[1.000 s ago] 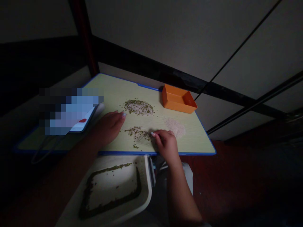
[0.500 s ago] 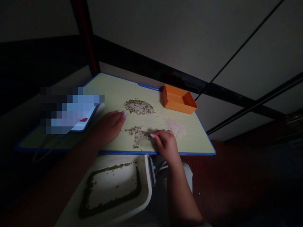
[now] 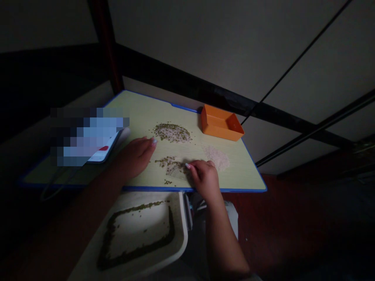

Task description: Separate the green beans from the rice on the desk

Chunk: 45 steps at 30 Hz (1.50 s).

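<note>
My right hand [image 3: 205, 177] is closed on a clear, curved-edged protractor [image 3: 176, 168], low over the table's near side. The protractor lies against a small mixed patch of mung beans and rice [image 3: 167, 160]. To the right of that hand is a pile of white rice [image 3: 217, 157]. My left hand [image 3: 139, 156] rests on the tabletop with its fingers stretched out and close together, nothing visible in it. Just beyond its fingertips is a larger mixed pile of mung beans and rice [image 3: 172, 132].
An orange open box [image 3: 222, 132] stands at the far right of the blue-edged table [image 3: 243, 177]. A phone [image 3: 102, 152], partly blurred out, leans at left with a cable. Below the near edge, a white basin [image 3: 183, 230] holds mung beans along its sides.
The protractor in my right hand has shifted slightly away from the table's near edge and changed its tilt, through the small patch. My left hand has stayed put.
</note>
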Each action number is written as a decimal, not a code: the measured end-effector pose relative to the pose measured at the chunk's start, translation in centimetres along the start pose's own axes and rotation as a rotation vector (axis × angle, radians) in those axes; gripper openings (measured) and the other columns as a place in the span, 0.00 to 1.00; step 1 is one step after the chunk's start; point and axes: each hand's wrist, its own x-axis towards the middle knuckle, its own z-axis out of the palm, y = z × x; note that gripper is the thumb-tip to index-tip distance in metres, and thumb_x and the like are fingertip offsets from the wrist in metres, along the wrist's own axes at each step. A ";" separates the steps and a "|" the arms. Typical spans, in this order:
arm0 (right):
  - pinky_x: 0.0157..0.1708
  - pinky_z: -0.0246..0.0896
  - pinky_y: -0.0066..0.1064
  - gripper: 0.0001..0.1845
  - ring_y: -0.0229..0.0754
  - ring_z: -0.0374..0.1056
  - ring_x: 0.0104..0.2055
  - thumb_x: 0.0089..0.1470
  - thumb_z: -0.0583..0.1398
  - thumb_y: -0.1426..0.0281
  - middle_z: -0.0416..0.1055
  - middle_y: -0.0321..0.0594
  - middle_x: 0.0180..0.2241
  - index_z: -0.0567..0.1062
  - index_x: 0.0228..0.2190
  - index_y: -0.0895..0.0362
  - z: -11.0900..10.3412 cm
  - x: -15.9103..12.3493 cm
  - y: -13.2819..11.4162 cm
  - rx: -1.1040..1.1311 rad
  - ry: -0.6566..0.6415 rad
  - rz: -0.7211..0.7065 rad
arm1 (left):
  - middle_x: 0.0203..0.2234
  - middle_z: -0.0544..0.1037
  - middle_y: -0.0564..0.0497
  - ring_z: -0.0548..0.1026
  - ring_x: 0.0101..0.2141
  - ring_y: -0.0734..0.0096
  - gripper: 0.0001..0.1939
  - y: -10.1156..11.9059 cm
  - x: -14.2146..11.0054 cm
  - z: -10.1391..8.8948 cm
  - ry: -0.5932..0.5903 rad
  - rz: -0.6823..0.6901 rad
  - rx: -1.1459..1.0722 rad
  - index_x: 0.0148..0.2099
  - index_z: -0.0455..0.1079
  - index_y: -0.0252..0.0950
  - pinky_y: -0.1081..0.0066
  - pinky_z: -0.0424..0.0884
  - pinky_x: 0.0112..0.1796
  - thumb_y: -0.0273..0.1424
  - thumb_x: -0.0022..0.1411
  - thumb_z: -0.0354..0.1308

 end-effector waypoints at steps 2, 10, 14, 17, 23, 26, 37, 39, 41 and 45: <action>0.39 0.53 0.32 0.09 0.41 0.70 0.33 0.60 0.57 0.68 0.78 0.39 0.31 0.76 0.30 0.55 0.0 -0.1 0.1 -0.005 0.006 0.011 | 0.50 0.74 0.42 0.63 0.58 0.61 0.27 -0.1 0.0 0.1 0.006 -0.010 0.001 0.45 0.69 0.35 0.54 0.54 0.61 0.44 0.65 0.33; 0.38 0.53 0.32 0.09 0.40 0.69 0.31 0.60 0.57 0.67 0.77 0.38 0.29 0.76 0.31 0.55 0.1 0.0 0.1 -0.016 0.021 0.021 | 0.47 0.75 0.42 0.67 0.55 0.59 0.28 0.0 0.1 0.1 0.016 -0.014 0.035 0.43 0.70 0.37 0.57 0.58 0.59 0.45 0.64 0.32; 0.39 0.53 0.32 0.10 0.41 0.70 0.32 0.60 0.57 0.68 0.78 0.39 0.30 0.76 0.30 0.55 0.1 0.1 0.0 -0.014 0.015 0.021 | 0.45 0.75 0.42 0.68 0.53 0.60 0.28 0.3 0.0 -0.1 -0.001 -0.015 0.026 0.42 0.70 0.36 0.56 0.59 0.58 0.45 0.65 0.32; 0.39 0.54 0.32 0.10 0.41 0.70 0.32 0.60 0.56 0.68 0.78 0.38 0.30 0.76 0.30 0.55 0.1 0.0 0.1 0.011 0.017 0.020 | 0.45 0.75 0.42 0.67 0.53 0.60 0.27 0.4 -0.1 -0.2 0.008 0.001 0.009 0.43 0.69 0.35 0.54 0.58 0.58 0.44 0.66 0.33; 0.40 0.54 0.31 0.09 0.41 0.71 0.33 0.60 0.57 0.69 0.78 0.38 0.31 0.75 0.30 0.55 0.1 0.0 0.2 0.025 0.016 0.001 | 0.46 0.74 0.42 0.66 0.55 0.60 0.26 0.1 0.0 0.0 0.017 0.015 0.009 0.43 0.69 0.35 0.54 0.57 0.59 0.43 0.66 0.33; 0.40 0.53 0.31 0.09 0.40 0.71 0.33 0.60 0.57 0.68 0.78 0.38 0.31 0.76 0.31 0.56 0.1 0.1 0.0 -0.028 -0.001 0.005 | 0.45 0.74 0.41 0.67 0.53 0.61 0.27 -0.3 0.2 0.2 0.023 0.061 0.001 0.42 0.69 0.35 0.54 0.59 0.58 0.44 0.66 0.32; 0.40 0.52 0.32 0.11 0.40 0.72 0.34 0.61 0.56 0.67 0.78 0.39 0.31 0.76 0.32 0.57 0.7 1.4 -1.0 -0.119 -0.047 0.015 | 0.44 0.75 0.42 0.67 0.52 0.61 0.27 -0.7 0.0 0.5 0.054 0.076 -0.004 0.41 0.69 0.34 0.56 0.59 0.57 0.46 0.66 0.33; 0.40 0.52 0.32 0.11 0.40 0.72 0.33 0.61 0.56 0.67 0.78 0.39 0.30 0.76 0.32 0.57 0.8 1.5 -1.1 -0.124 -0.051 0.005 | 0.45 0.75 0.42 0.68 0.53 0.60 0.29 -0.8 0.1 0.5 0.059 0.063 0.005 0.43 0.69 0.34 0.56 0.59 0.57 0.46 0.66 0.33; 0.40 0.53 0.31 0.11 0.40 0.71 0.33 0.61 0.56 0.68 0.78 0.40 0.30 0.76 0.32 0.57 0.8 1.4 -1.2 -0.119 -0.058 -0.011 | 0.45 0.75 0.43 0.68 0.53 0.59 0.30 -0.9 0.2 0.7 0.062 0.051 0.015 0.44 0.70 0.35 0.56 0.60 0.57 0.47 0.65 0.32; 0.39 0.53 0.31 0.11 0.40 0.70 0.33 0.61 0.55 0.68 0.77 0.40 0.30 0.75 0.32 0.57 0.7 0.9 -1.2 -0.098 -0.078 -0.049 | 0.49 0.75 0.43 0.66 0.57 0.60 0.30 -0.9 0.3 0.8 0.064 0.048 0.016 0.46 0.70 0.35 0.57 0.58 0.59 0.46 0.64 0.32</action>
